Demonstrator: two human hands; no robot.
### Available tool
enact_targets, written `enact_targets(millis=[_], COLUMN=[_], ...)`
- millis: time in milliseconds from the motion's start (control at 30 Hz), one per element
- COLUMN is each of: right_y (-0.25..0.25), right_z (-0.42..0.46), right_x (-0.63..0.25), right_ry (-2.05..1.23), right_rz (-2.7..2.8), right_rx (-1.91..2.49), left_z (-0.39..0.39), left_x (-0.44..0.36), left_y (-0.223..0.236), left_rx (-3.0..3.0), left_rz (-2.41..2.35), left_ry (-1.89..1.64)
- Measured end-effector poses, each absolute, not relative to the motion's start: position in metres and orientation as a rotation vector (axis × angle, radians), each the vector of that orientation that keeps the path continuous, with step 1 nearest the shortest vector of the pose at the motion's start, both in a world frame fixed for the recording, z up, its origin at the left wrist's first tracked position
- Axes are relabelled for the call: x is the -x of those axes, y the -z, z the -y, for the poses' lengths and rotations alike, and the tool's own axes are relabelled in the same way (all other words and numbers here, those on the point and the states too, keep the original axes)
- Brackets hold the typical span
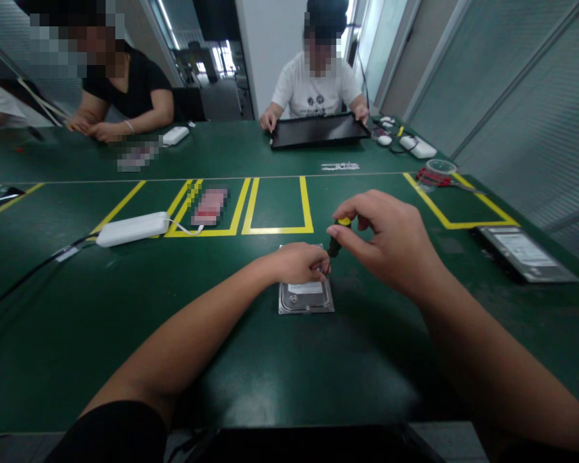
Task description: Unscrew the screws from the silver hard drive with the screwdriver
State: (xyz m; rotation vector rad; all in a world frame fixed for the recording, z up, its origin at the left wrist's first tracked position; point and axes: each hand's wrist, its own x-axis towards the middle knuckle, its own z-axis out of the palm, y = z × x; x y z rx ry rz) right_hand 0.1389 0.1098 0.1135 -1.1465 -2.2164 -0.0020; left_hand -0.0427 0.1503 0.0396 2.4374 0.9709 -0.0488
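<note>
Flat near the middle of the green table (222,373), label up: hard drive (313,301), partly covered by left hand (299,262). Fingers curled, close to the screwdriver (335,246); can't tell if gripping anything. Just right, pinching the screwdriver's dark-and-yellow top between thumb and forefinger: right hand (390,238). Can't see the tip. Farther out on the table: yellow tape (277,230) in open rectangles, white box (132,229) with black cable at left, another drive (525,254) at right, clear cup (439,168) behind it. Across the table: person in white (313,90) holding dark panel (318,132), person in black (135,83) at left. Along the right side: glass partitions (521,83).
</note>
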Motion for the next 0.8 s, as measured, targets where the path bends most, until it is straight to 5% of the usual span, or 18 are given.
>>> enact_targets(millis=[800], right_y=[-0.1126], right_z=[-0.1135], right_x=[-0.1414], right_ry=[-0.086], right_rz=[2.246], right_rx=[1.066], left_z=[-0.1497], left_x=[0.0430], left_y=[-0.0416], left_rx=[-2.470], left_rz=[-0.942], left_ry=[0.052])
